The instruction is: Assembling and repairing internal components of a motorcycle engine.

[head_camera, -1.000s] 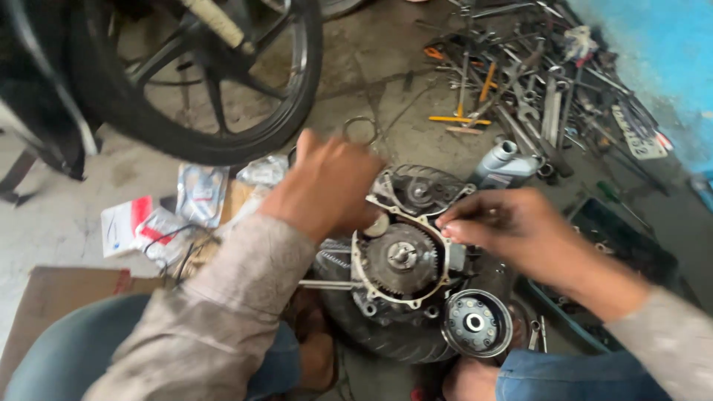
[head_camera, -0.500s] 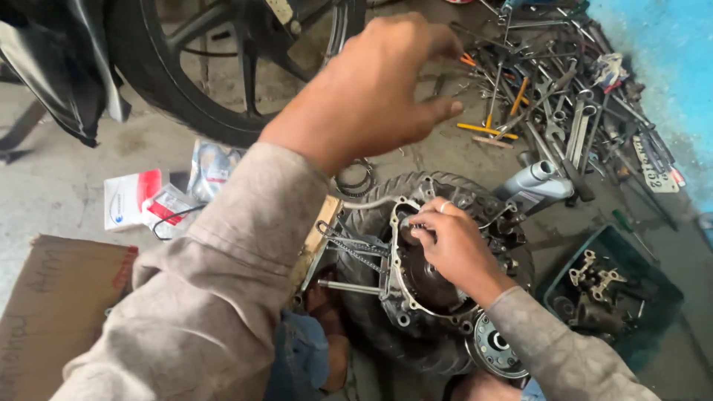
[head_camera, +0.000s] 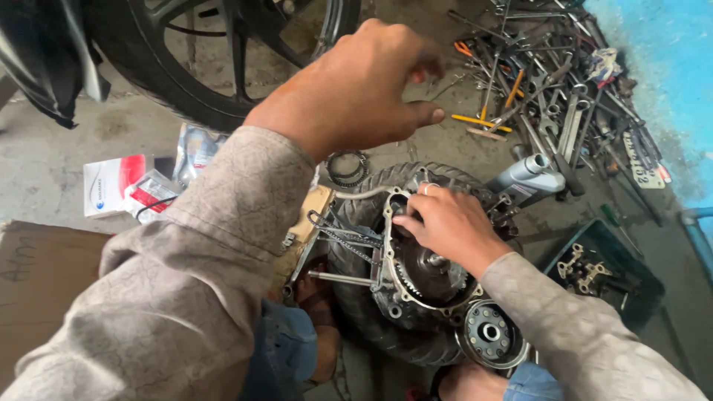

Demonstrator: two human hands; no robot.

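Where the work takes place, the surface is a bare, stained concrete floor [head_camera: 59,186] bounded at the far right by a blue-painted wall [head_camera: 661,59]. One engine case [head_camera: 416,275] lies on a tyre [head_camera: 371,327] at the centre of the floor, open face up, with a chain [head_camera: 342,238] at its left edge. The right hand [head_camera: 449,223] rests on the upper rim of the engine case, fingers curled down onto the rim; whether they grip any part cannot be told. The left hand [head_camera: 356,82] is raised above the floor, apart from everything, fingers loosely bent with thumb and forefinger near each other, holding nothing visible.

Open floor remains at the left, between one flat cardboard sheet [head_camera: 37,289] and one large black wheel [head_camera: 223,59] at the top edge. The right side is crowded: a heap of spanners and hand tools [head_camera: 549,96], too many to count, lies against the wall, and one green crate [head_camera: 601,267] of small parts sits near the right forearm.

Further items: one grey bottle [head_camera: 531,178] beside the engine case, one round rotor [head_camera: 490,334] touching its lower edge, one toothed ring [head_camera: 347,168], and two white-and-red packets [head_camera: 122,186].
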